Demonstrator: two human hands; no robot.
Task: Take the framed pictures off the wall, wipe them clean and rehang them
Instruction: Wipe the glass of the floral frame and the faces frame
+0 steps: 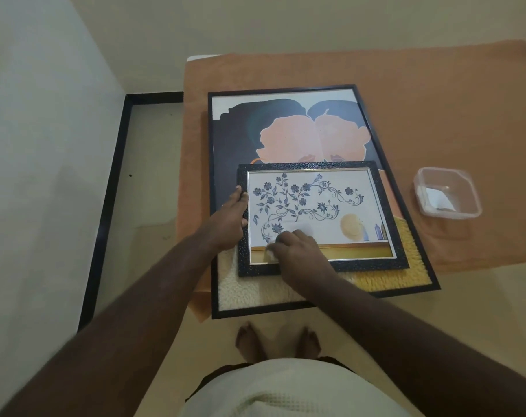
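Small frame (319,218): lies atop large frame (301,139), near the orange towel's (436,109) near-left corner.
Left hand (228,219): grips small frame's left edge.
Right hand (298,248): presses white cloth (272,254) on glass.
Plastic container (446,192): right edge.

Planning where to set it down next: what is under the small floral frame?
The small floral frame lies on the large framed picture, which rests on an orange towel. The large picture's lower middle is covered, so unseen.
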